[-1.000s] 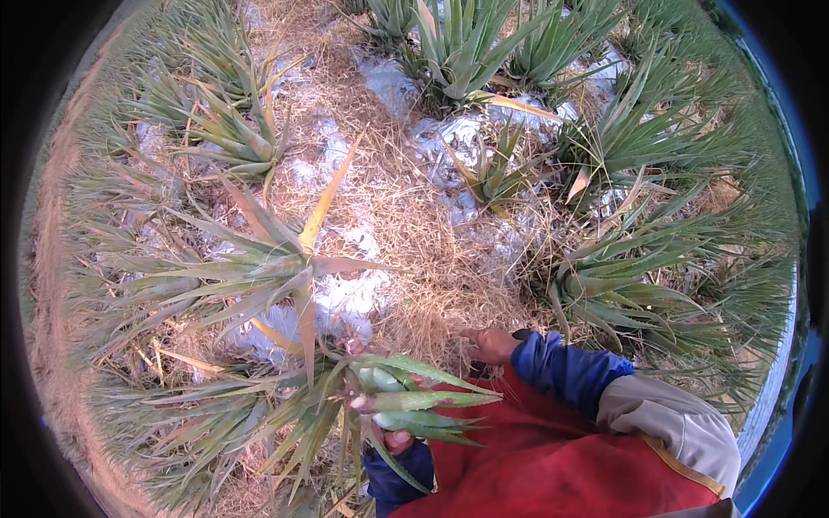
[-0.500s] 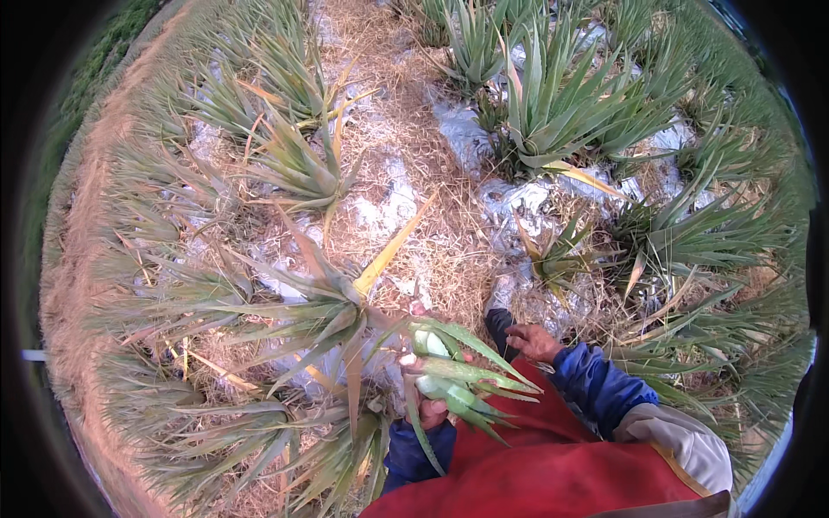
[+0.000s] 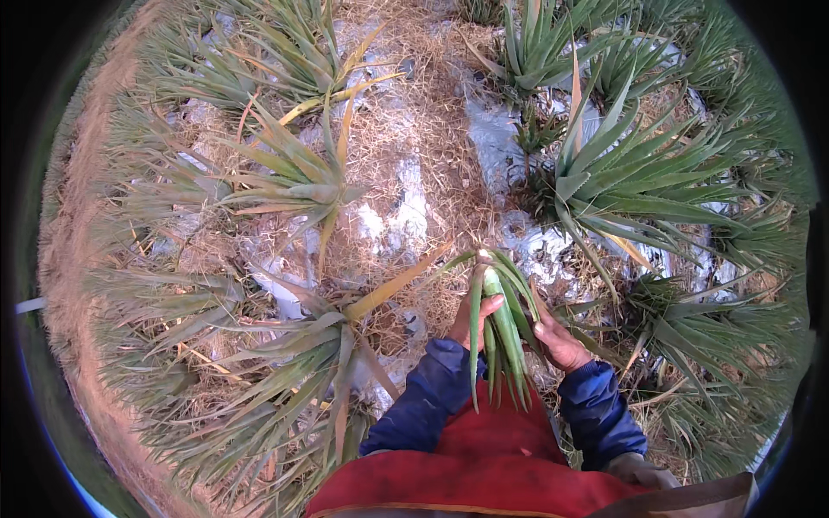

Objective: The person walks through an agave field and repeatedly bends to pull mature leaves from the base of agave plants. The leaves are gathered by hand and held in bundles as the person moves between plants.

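Note:
A bundle of cut green aloe leaves is held up in front of my red apron, its pale cut bases at the top and its tips hanging down. My left hand is closed round the left side of the bundle, thumb lying across the leaves. On the other side, my right hand grips the outer leaves, with its fingers partly hidden behind them. Left of my hands grows an aloe plant with a yellowed leaf pointing toward the bundle.
Aloe plants with spiny leaves stand in rows on both sides, including a large aloe plant at the right. Between the rows runs a path of dry straw over pale plastic sheeting. Bare reddish soil borders the left.
My left hand has brought the aloe leaves up and to the right, turning their tips downward. My right hand, apart from the bundle before, is now at its right side.

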Tool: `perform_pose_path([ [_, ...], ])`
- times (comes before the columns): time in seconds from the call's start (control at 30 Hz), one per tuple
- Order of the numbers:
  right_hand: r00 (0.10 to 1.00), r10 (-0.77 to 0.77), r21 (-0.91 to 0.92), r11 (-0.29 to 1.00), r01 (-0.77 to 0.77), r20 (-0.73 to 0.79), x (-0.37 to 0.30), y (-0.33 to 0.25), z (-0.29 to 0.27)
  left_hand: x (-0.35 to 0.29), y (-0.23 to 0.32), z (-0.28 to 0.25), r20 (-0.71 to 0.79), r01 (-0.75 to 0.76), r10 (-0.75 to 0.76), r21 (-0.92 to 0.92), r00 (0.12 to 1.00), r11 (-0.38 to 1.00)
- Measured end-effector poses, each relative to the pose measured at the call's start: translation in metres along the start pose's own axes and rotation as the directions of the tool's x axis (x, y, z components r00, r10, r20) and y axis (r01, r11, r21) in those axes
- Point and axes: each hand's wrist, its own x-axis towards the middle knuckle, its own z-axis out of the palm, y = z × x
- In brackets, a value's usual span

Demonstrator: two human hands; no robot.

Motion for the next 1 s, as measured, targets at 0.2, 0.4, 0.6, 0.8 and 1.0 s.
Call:
perform_pose_path([
  [0.2,0.999,-0.035,-0.241,0.970,0.027,-0.033,0.094,-0.035,0.027,0.081,0.035,-0.024,-0.063,-0.027,0.016,-0.171,0.998,0.985],
  [0.4,0.988,0.040,-0.308,0.947,-0.086,-0.151,0.207,-0.033,0.019,0.171,0.078,-0.054,-0.284,-0.090,0.013,-0.261,0.959,0.961],
  [0.6,0.917,0.298,-0.146,0.928,-0.344,-0.265,0.297,-0.060,-0.002,0.228,0.113,-0.081,-0.342,-0.078,0.009,-0.191,0.940,0.979],
  [0.8,0.891,0.372,-0.059,0.915,-0.399,-0.259,0.381,-0.082,-0.042,0.231,0.151,-0.099,-0.426,0.192,-0.237,-0.147,0.873,0.970],
  [1.0,0.926,0.235,-0.362,0.869,-0.337,-0.296,0.481,-0.084,-0.090,0.205,0.123,-0.133,-0.466,0.332,-0.385,-0.195,0.797,0.923],
])
